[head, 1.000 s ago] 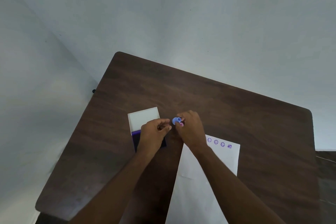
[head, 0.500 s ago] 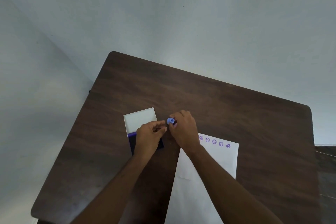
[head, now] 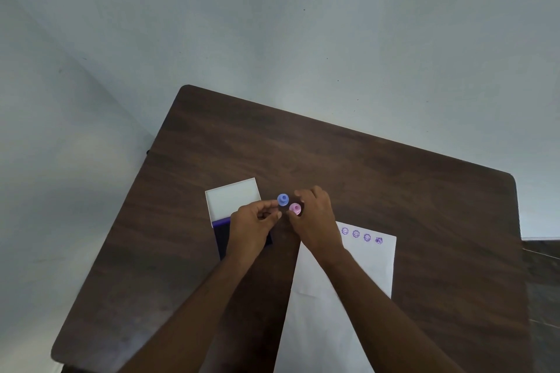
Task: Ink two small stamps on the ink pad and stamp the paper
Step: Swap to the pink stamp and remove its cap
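Note:
A small blue stamp (head: 283,199) and a small pink stamp (head: 295,208) sit side by side between my hands, just right of the ink pad. My left hand (head: 253,225) pinches the blue stamp's left edge with index finger and thumb. My right hand (head: 315,218) holds the pink stamp, thumb on its near side and fingers curled behind it. The ink pad's purple surface (head: 218,228) is mostly hidden under my left hand; its white lid (head: 231,198) lies open behind it. The white paper (head: 372,266) lies on the right with a row of purple stamp marks (head: 356,234) along its far edge.
Everything rests on a dark wooden table (head: 363,175) with rounded corners. A pale wall (head: 272,24) rises behind it and on the left. My forearms cross the near part of the table and the paper.
The two stamps, bunched in my right hand before, are now apart. The blue one has shifted to my left fingertips and the pink one has come into full view at my right thumb.

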Tool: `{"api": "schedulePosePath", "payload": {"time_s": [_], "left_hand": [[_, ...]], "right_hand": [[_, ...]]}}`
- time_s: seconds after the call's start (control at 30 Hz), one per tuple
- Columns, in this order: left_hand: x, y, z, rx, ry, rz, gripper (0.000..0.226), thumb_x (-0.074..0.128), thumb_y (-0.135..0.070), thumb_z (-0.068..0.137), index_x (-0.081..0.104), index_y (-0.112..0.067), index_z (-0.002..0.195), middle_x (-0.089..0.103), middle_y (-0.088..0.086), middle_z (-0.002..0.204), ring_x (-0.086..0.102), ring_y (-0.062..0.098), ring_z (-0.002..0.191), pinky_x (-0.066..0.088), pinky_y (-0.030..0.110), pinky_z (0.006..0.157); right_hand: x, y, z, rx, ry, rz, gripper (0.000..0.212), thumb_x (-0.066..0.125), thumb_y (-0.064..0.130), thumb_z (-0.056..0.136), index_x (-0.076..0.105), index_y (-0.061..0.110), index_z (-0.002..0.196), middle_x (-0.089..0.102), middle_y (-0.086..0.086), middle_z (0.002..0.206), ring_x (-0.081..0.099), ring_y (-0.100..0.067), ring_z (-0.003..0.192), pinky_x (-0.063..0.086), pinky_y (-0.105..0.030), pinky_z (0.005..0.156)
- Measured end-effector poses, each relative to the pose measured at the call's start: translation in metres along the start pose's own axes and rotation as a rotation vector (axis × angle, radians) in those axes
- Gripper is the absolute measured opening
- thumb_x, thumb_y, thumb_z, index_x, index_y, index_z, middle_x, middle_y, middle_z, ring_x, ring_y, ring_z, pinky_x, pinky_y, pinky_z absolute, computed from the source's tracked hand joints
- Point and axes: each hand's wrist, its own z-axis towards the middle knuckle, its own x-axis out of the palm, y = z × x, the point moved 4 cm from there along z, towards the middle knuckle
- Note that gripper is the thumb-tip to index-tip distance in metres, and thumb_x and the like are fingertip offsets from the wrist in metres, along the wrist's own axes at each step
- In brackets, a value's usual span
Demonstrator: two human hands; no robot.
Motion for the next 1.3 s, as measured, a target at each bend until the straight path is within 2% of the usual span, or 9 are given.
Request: {"api": "schedulePosePath", "payload": {"time_s": [0.23,0.5,0.77,0.83,0.93,1.07,1.1,1.23,1.3], "left_hand": [[0.000,0.002,-0.003,0.012,0.006,-0.001,0.029,0.071,-0.020,0.086,0.070,-0.016,0.115,0.073,-0.005,0.106,0.058,-0.011,0.075,0.040,-0.004,0.060],[-0.007,0.004,-0.008,0.004,0.014,-0.020,0.029,0.069,-0.021,0.087,0.069,-0.017,0.115,0.072,-0.006,0.110,0.059,-0.009,0.079,0.039,0.000,0.068],[-0.015,0.001,-0.019,0.041,0.074,-0.080,0.038,0.068,-0.025,0.087,0.064,-0.021,0.125,0.069,-0.008,0.119,0.063,-0.003,0.096,0.043,0.004,0.077],[-0.017,-0.002,-0.023,0.075,0.106,-0.087,0.044,0.069,-0.026,0.087,0.060,-0.021,0.129,0.066,-0.010,0.123,0.062,0.002,0.107,0.043,0.004,0.082],[-0.023,-0.009,-0.032,0.144,0.125,-0.104,0.044,0.069,-0.025,0.086,0.060,-0.022,0.129,0.063,-0.017,0.118,0.060,-0.001,0.104,0.041,-0.004,0.077],[-0.031,-0.012,-0.039,0.164,0.131,-0.201,0.043,0.071,-0.035,0.082,0.064,-0.026,0.124,0.071,-0.009,0.115,0.067,0.007,0.104,0.054,0.023,0.092],[-0.034,-0.013,-0.040,0.166,0.120,-0.208,0.042,0.071,-0.035,0.082,0.065,-0.025,0.122,0.072,-0.008,0.113,0.068,0.007,0.102,0.054,0.024,0.091],[-0.040,-0.014,-0.046,0.177,0.086,-0.196,0.035,0.072,-0.030,0.083,0.068,-0.023,0.117,0.071,-0.015,0.104,0.065,-0.010,0.090,0.048,0.003,0.076],[-0.043,-0.014,-0.049,0.177,0.076,-0.190,0.033,0.072,-0.030,0.082,0.069,-0.024,0.115,0.069,-0.019,0.100,0.063,-0.014,0.089,0.046,0.001,0.075]], "right_hand": [[0.000,-0.002,-0.002,0.020,0.010,-0.035,0.019,0.058,0.025,0.090,0.065,0.008,0.090,0.066,-0.008,0.096,0.045,-0.011,0.086,0.039,-0.023,0.079],[-0.003,0.006,-0.003,0.035,0.089,-0.099,0.022,0.054,0.024,0.093,0.066,0.005,0.096,0.067,-0.010,0.099,0.055,-0.018,0.091,0.043,-0.027,0.085],[-0.026,0.005,-0.028,0.178,-0.050,0.371,0.025,0.068,0.038,0.083,0.071,0.013,0.085,0.070,-0.002,0.078,0.060,-0.015,0.069,0.046,-0.022,0.065],[-0.032,0.008,-0.036,0.231,-0.032,0.524,0.024,0.074,0.039,0.077,0.072,0.017,0.085,0.072,0.002,0.076,0.065,-0.015,0.069,0.052,-0.022,0.062],[-0.036,0.017,-0.049,0.300,0.038,0.755,0.021,0.078,0.035,0.074,0.073,0.018,0.085,0.072,0.004,0.073,0.066,-0.014,0.064,0.050,-0.014,0.054],[-0.036,0.027,-0.060,0.287,0.092,0.879,0.014,0.077,0.031,0.075,0.073,0.019,0.082,0.074,-0.004,0.073,0.066,-0.017,0.062,0.052,-0.018,0.057],[-0.036,0.028,-0.062,0.280,0.097,0.896,0.012,0.076,0.030,0.076,0.073,0.020,0.082,0.074,-0.006,0.074,0.066,-0.018,0.063,0.053,-0.020,0.058],[-0.033,0.032,-0.066,0.283,0.106,0.925,0.016,0.074,0.027,0.078,0.074,0.014,0.088,0.075,-0.008,0.076,0.068,-0.022,0.068,0.056,-0.026,0.063],[-0.030,0.033,-0.068,0.307,0.117,0.930,0.016,0.076,0.029,0.077,0.074,0.017,0.087,0.075,-0.007,0.079,0.070,-0.024,0.073,0.059,-0.031,0.071]]}}
